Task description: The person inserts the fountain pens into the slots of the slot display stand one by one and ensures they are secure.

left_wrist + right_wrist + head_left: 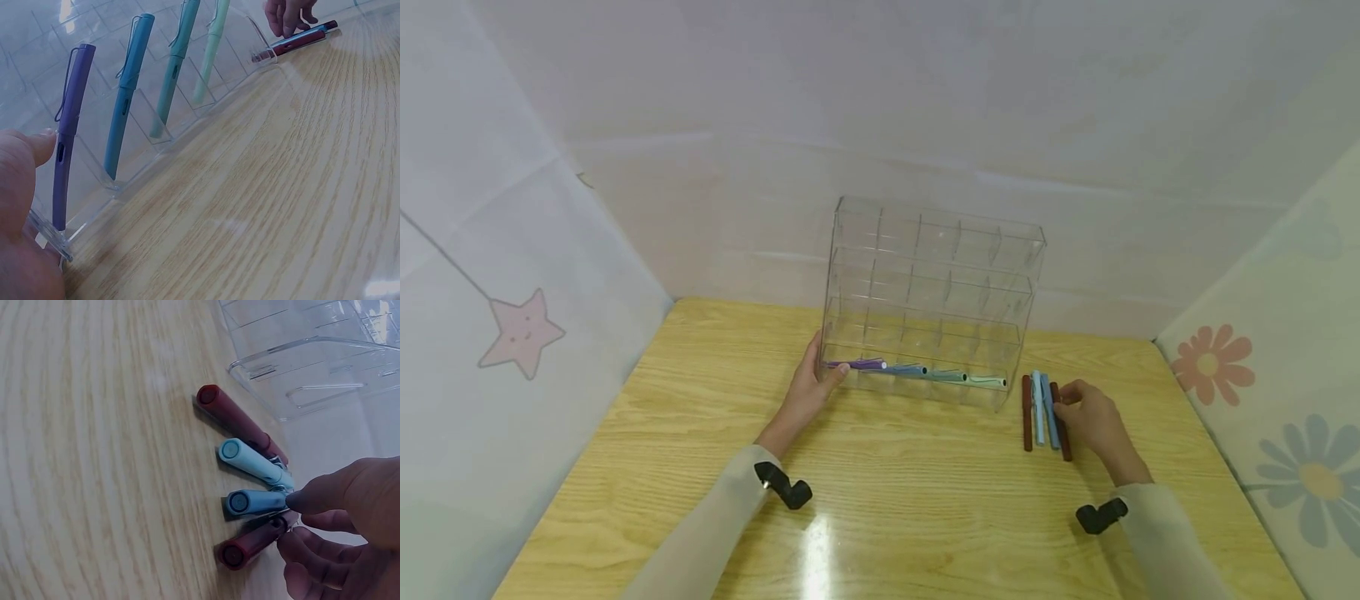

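Note:
A clear acrylic pen rack (928,333) with rows of compartments stands tilted on the table. Its lowest row holds a purple pen (73,131), a blue pen (130,87), a green pen (174,75) and a pale green pen (212,53). My left hand (808,387) grips the rack's lower left edge, thumb in front. Right of the rack lie a dark red pen (1027,412), a light blue pen (1038,408), a darker blue pen (1050,412) and another dark red pen (253,544). My right hand (1093,421) pinches this last pen; its thumb also touches the darker blue one.
The wooden table (880,500) reaches back to a pale cloth wall (760,208). Printed cloth stands along both sides, with a pink star (522,333) at left and flowers (1213,364) at right. The rack's right end is close to the loose pens.

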